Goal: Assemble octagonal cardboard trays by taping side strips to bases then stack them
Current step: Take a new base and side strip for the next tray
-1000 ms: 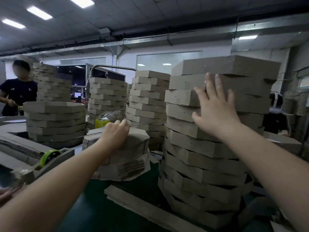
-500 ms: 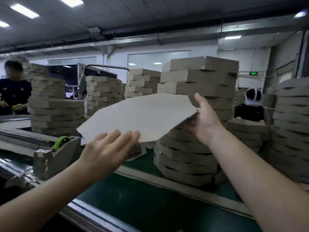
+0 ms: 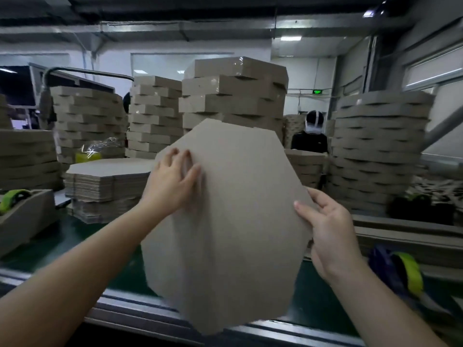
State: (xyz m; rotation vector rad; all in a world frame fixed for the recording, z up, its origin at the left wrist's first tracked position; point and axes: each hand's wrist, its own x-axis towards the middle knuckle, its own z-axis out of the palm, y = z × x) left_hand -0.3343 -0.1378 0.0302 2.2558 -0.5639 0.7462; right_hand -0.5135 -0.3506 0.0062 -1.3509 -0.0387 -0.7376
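I am holding the cardboard base (image 3: 233, 221) tilted up at centre. My right hand (image 3: 330, 229) is pinching its 3 o'clock edge and my left hand (image 3: 175, 181) is pressing flat-fingered at 10 o'clock. As I judge it, I am fetching a base, and next it needs laying flat on the table (image 3: 75, 236).

Base lifted and tipped upright

The octagonal cardboard base (image 3: 225, 221) — near flat between the hands half a second ago — now stands almost upright; the left hand (image 3: 172, 181) has moved from its near edge onto its face, and the right hand (image 3: 328, 226) — earlier against the tray stack (image 3: 235, 96) — pinches its right edge.
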